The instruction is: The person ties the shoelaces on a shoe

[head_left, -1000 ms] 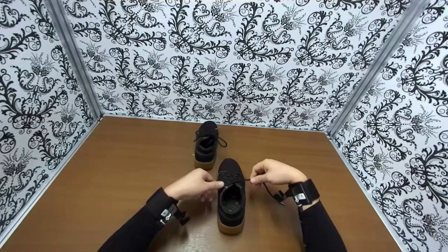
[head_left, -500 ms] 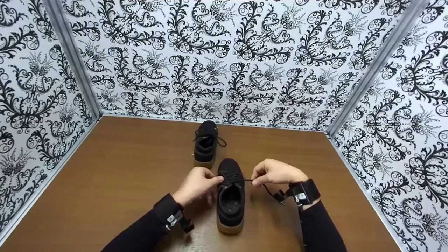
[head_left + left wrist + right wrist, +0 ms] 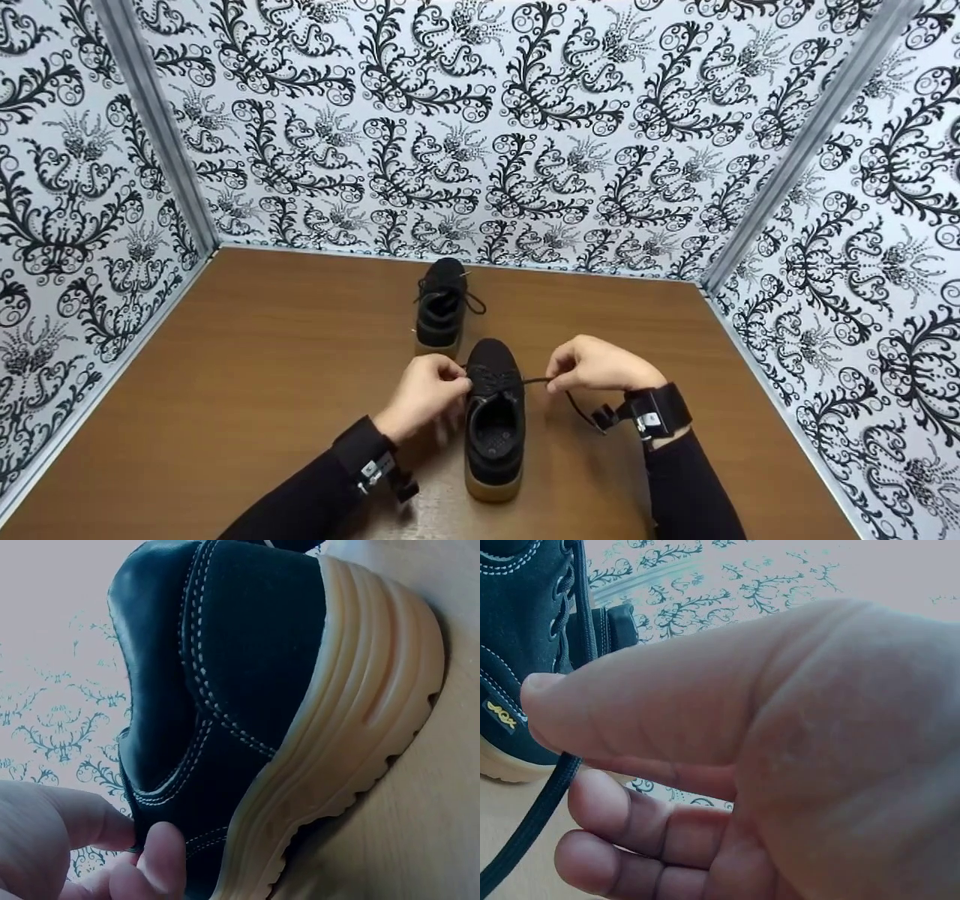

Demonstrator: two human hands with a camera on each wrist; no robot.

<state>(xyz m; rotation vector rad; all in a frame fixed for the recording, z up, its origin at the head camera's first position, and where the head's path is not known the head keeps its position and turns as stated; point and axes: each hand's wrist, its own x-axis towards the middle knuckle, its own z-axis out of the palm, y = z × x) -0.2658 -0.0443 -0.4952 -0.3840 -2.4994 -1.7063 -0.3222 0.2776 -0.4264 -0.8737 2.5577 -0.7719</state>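
A black lace-up shoe with a tan sole (image 3: 495, 471) stands on the table, toe pointing away. At its left side my left hand (image 3: 424, 394) pinches the shoelace beside the lacing; the fingers hide most of that end. In the left wrist view, thumb and fingertip meet right at the edge of the shoe's upper (image 3: 247, 645). To the right of the shoe, my right hand (image 3: 604, 365) pinches the other end of the shoelace (image 3: 538, 380), drawn out sideways from the lacing. Its loose tail (image 3: 525, 836) hangs below the fingers in the right wrist view.
A second black shoe (image 3: 441, 330) stands farther back and slightly left, its laces looping out at the sides. The brown wooden table (image 3: 300, 315) is enclosed by patterned white-and-black walls (image 3: 450, 150) at the back and both sides.
My left hand has moved forward along the shoe's side to the lacing, then slightly left. My right hand has shifted a little outward, with more lace stretched between it and the shoe.
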